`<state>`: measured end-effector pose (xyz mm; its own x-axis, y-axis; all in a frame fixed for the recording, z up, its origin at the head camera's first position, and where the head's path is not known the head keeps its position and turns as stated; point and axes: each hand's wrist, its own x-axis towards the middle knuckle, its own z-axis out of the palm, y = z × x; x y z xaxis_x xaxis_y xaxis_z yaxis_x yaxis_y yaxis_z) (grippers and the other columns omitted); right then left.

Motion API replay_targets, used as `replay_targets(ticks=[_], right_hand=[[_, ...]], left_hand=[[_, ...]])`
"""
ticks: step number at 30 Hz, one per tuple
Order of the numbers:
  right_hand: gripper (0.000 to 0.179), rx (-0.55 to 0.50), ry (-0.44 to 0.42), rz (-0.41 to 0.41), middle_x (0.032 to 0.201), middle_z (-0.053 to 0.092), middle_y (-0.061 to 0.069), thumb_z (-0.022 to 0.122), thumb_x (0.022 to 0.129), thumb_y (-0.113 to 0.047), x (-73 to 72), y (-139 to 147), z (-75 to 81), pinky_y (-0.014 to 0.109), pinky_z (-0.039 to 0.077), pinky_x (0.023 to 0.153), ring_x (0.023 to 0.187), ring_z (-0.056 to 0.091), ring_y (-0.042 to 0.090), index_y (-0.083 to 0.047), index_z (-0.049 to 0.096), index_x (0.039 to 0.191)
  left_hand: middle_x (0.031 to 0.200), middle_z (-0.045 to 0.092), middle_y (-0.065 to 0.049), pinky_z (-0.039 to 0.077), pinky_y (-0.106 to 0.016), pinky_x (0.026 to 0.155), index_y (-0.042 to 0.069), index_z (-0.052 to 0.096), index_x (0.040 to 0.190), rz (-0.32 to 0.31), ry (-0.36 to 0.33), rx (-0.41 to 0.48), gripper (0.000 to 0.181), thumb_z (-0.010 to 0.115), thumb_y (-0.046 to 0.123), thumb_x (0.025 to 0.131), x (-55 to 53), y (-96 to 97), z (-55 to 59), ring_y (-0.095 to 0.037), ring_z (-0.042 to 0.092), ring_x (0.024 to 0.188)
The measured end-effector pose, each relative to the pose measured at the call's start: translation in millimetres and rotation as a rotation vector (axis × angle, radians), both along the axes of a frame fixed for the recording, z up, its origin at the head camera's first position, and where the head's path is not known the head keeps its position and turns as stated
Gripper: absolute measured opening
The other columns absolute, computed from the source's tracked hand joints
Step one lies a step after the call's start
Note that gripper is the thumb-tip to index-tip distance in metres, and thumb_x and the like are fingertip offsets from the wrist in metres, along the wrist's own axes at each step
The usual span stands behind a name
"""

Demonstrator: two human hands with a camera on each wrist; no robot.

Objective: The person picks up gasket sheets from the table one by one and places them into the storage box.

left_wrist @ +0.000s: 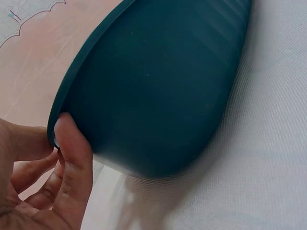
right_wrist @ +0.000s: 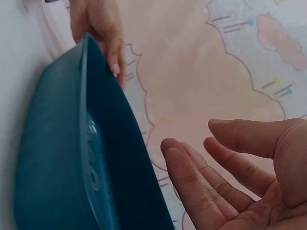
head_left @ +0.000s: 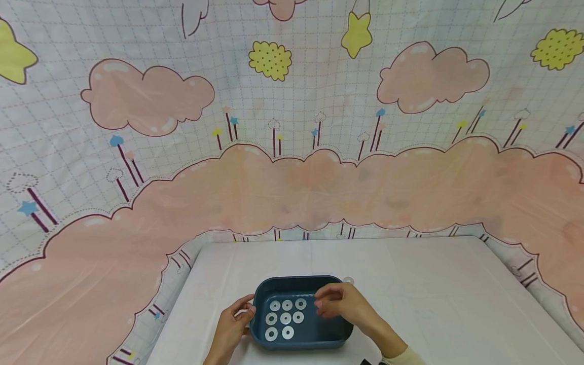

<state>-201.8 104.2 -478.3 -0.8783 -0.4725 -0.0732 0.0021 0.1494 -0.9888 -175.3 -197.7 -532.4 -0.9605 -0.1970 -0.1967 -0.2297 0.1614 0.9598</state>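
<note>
A dark blue rectangular tray point(head_left: 325, 332) with rounded corners stands on the table. Flat pale washers point(head_left: 285, 318), several of them, lie in rows on the left half of its floor. At the tray's left end my left hand point(head_left: 232, 322) pinches the rim between thumb and fingers, as the left wrist view shows at the tray wall point(left_wrist: 158, 86). Over the right part of the tray hovers my right hand point(head_left: 344, 306). In the right wrist view its fingers point(right_wrist: 192, 184) are loosely spread, thumb apart, with nothing between them.
Just beyond the tray's far right corner, a small translucent disc point(head_left: 349, 280) lies on the white-covered table point(head_left: 438, 294), partly hidden by the right hand. A patterned cloth point(head_left: 319, 192) with clouds and stars hangs behind and along the sides.
</note>
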Motion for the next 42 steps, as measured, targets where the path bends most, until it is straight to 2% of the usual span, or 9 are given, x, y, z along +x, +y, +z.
replay_targets(ticks=[8,12,17,20,27,35,39,42], right_hand=[[0.034,-0.033,0.031,-0.007,0.108,0.071,0.017,0.068,0.092,-0.019,-5.1,32.4,6.6,0.034,0.059,0.081,0.094,0.071,0.021,0.003,0.065,0.117],[0.034,-0.011,0.054,-0.055,0.111,0.07,0.017,0.067,0.092,-0.019,-7.6,45.3,9.1,0.032,0.059,0.081,0.097,0.071,0.022,0.002,0.064,0.119],[0.034,0.014,0.114,-0.125,0.113,0.068,0.024,0.068,0.091,-0.017,-10.5,57.9,8.3,0.031,0.059,0.079,0.098,0.07,0.028,0.004,0.064,0.117],[0.032,0.043,0.164,-0.181,0.113,0.067,0.026,0.07,0.09,-0.018,-12.9,65.4,5.8,0.027,0.059,0.077,0.093,0.07,0.022,0.002,0.066,0.115],[0.029,0.091,0.201,-0.301,0.113,0.068,0.024,0.071,0.089,-0.016,-22.4,80.3,-5.4,0.024,0.058,0.075,0.087,0.07,0.012,-0.001,0.067,0.114],[0.03,0.133,0.183,-0.392,0.116,0.068,0.022,0.07,0.088,-0.01,-37.8,88.6,-22.9,0.024,0.058,0.078,0.092,0.071,0.018,0.0,0.067,0.116],[0.032,0.186,0.18,-0.432,0.119,0.068,0.02,0.069,0.089,-0.009,-45.0,88.3,-33.6,0.026,0.058,0.081,0.095,0.071,0.017,0.0,0.066,0.12],[0.033,0.227,0.185,-0.458,0.119,0.068,0.018,0.069,0.089,-0.01,-50.1,87.6,-42.4,0.029,0.058,0.083,0.101,0.07,0.022,-0.002,0.066,0.121]], left_hand=[[0.1,0.055,-0.006,0.053,-0.03,0.055,0.0,0.056,0.135,-0.009,0.006,0.026,0.043,0.063,0.005,0.093,1.8,0.6,1.3,-0.011,0.059,0.076],[0.1,0.055,-0.006,0.052,-0.03,0.055,0.0,0.055,0.135,-0.012,0.003,0.027,0.043,0.063,0.006,0.093,1.5,0.3,1.9,-0.011,0.059,0.077],[0.101,0.056,-0.006,0.052,-0.031,0.056,0.001,0.055,0.136,-0.009,-0.007,0.017,0.044,0.063,0.006,0.094,0.7,-0.8,1.1,-0.012,0.058,0.079],[0.102,0.056,-0.006,0.052,-0.031,0.056,0.001,0.054,0.137,-0.008,-0.011,0.011,0.044,0.063,0.007,0.094,0.1,-1.2,0.4,-0.012,0.058,0.079],[0.103,0.056,-0.007,0.052,-0.031,0.056,0.002,0.055,0.136,-0.011,-0.011,0.006,0.043,0.063,0.007,0.094,0.1,-1.9,0.6,-0.013,0.058,0.078],[0.102,0.056,-0.007,0.052,-0.03,0.055,0.001,0.056,0.135,-0.009,-0.003,0.005,0.043,0.063,0.006,0.093,0.5,-0.9,1.8,-0.012,0.058,0.077],[0.103,0.056,-0.007,0.052,-0.03,0.055,0.001,0.055,0.135,-0.007,-0.002,0.003,0.043,0.063,0.006,0.093,0.5,-0.9,1.7,-0.012,0.058,0.077],[0.103,0.056,-0.008,0.052,-0.03,0.055,0.001,0.055,0.136,-0.01,-0.003,0.003,0.043,0.062,0.006,0.094,0.4,-0.7,1.5,-0.012,0.058,0.077]])
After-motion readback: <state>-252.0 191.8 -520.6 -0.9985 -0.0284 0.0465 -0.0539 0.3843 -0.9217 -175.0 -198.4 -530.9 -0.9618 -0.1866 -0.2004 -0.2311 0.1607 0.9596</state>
